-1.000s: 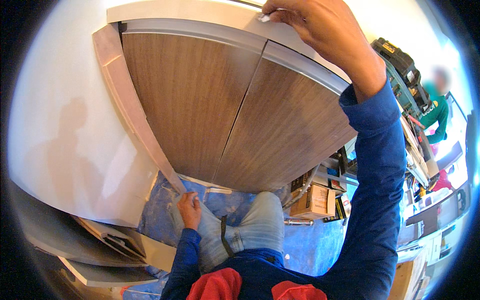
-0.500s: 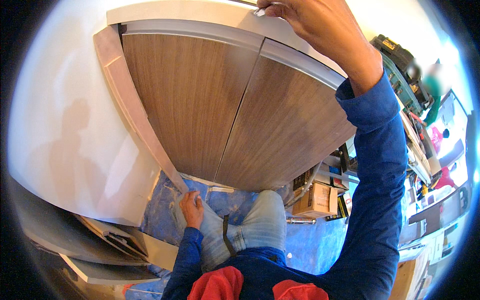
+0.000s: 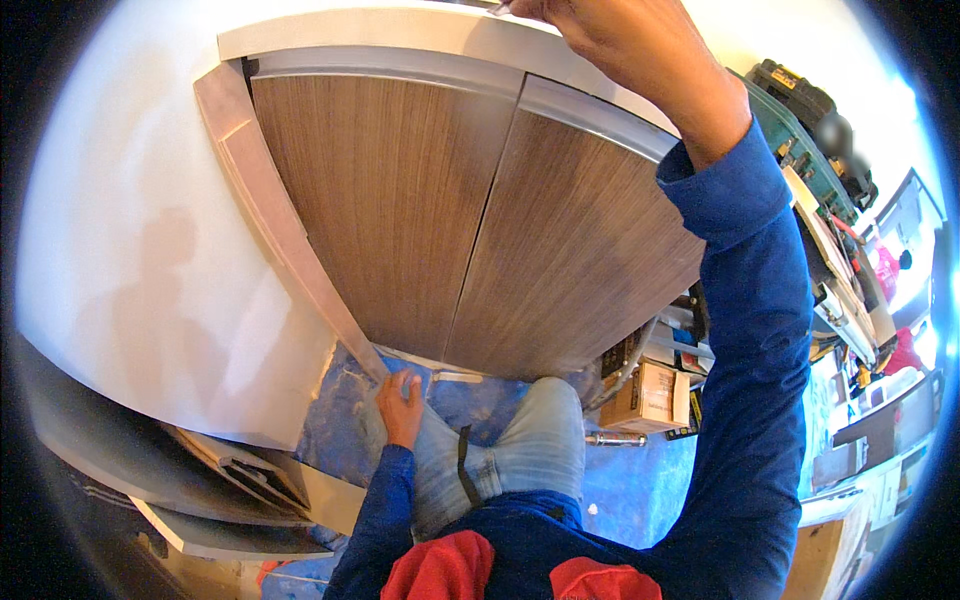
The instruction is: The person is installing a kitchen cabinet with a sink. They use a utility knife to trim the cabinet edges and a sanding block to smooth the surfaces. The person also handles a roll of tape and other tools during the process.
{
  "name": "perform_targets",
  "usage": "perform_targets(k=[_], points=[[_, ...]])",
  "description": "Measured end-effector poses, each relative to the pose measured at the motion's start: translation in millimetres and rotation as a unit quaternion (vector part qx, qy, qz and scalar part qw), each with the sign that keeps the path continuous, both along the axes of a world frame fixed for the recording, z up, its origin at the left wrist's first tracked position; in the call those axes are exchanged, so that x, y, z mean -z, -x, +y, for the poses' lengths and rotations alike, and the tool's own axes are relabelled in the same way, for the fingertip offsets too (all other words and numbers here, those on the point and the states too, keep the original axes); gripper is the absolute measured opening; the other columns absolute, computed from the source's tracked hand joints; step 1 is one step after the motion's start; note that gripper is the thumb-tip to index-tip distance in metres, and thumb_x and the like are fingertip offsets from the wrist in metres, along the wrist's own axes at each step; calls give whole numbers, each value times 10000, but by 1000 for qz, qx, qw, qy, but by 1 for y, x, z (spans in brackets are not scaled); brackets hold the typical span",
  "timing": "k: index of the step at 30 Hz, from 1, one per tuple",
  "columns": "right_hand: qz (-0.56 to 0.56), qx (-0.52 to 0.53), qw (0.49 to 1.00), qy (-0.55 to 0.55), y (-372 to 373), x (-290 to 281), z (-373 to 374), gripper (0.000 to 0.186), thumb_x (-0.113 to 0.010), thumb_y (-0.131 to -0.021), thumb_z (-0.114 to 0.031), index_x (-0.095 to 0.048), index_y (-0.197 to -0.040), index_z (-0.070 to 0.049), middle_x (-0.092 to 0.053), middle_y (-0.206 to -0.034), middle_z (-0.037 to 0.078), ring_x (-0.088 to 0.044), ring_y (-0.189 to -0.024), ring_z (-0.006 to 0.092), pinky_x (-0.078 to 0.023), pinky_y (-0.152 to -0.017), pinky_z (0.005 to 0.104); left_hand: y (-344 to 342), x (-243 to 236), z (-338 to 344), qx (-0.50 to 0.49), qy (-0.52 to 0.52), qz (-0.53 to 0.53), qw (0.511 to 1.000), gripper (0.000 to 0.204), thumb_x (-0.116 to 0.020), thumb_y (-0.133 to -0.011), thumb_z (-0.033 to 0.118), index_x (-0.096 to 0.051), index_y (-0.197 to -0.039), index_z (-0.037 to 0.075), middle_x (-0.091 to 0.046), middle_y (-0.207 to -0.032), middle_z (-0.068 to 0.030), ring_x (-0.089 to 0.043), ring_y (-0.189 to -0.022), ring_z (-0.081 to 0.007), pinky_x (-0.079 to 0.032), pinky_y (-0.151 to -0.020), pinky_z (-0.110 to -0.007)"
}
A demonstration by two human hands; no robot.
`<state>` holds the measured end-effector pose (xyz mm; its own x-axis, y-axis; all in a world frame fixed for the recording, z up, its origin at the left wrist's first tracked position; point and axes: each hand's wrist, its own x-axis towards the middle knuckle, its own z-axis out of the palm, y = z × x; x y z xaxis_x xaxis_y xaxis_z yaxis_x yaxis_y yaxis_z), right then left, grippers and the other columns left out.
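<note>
My left hand is closed at the lower end of a long pale-wood strip that leans along the left side of a two-door cabinet with brown wood-grain doors. My right hand is raised at the top edge of a pale horizontal board above the doors, its fingers pinched on a small pale object too small to name, partly out of view.
Grey and wooden panels stand at lower left beside a white wall. To the right are cardboard boxes, tool cases, stacked boards and a distant person in pink. Blue sheeting covers the floor.
My right hand has shifted left along the top board with the small object. My view has moved slightly, and the person in green at right is no longer visible.
</note>
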<state>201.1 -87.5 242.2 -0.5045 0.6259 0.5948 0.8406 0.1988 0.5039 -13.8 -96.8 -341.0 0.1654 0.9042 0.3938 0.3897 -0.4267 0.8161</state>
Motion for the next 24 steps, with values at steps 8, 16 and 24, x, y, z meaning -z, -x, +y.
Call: perform_targets(k=[8,16,24], points=[[188,24,979,-72,-23,28,-42,129,-675,-1018,-174,-738,-1039,-62,-692,-832,124,-652,-792,293,-509,-747,396,-45,-348,104,-20,-429,-146,891,400,-801,-923,249,-706,-1268,70,-696,-1316,-136,-629,-1232,-349,-465,-1067,-470],[241,38,970,3,-47,95,-98,135,-710,-1004,-172,-666,-973,-48,-639,-794,195,-639,-738,426,-489,-651,461,-76,-484,134,-34,-448,50,892,439,-815,-917,385,-739,-1216,73,-726,-1233,-134,-655,-1190,-327,-471,-1075,-466],[381,55,918,95,-67,141,-134,99,-687,-1020,-115,-675,-1000,-19,-645,-779,160,-664,-712,346,-510,-661,404,-64,-492,161,130,-365,4,922,379,-797,-962,434,-806,-1057,66,-789,-1025,-51,-697,-978,-160,-537,-936,-346]])
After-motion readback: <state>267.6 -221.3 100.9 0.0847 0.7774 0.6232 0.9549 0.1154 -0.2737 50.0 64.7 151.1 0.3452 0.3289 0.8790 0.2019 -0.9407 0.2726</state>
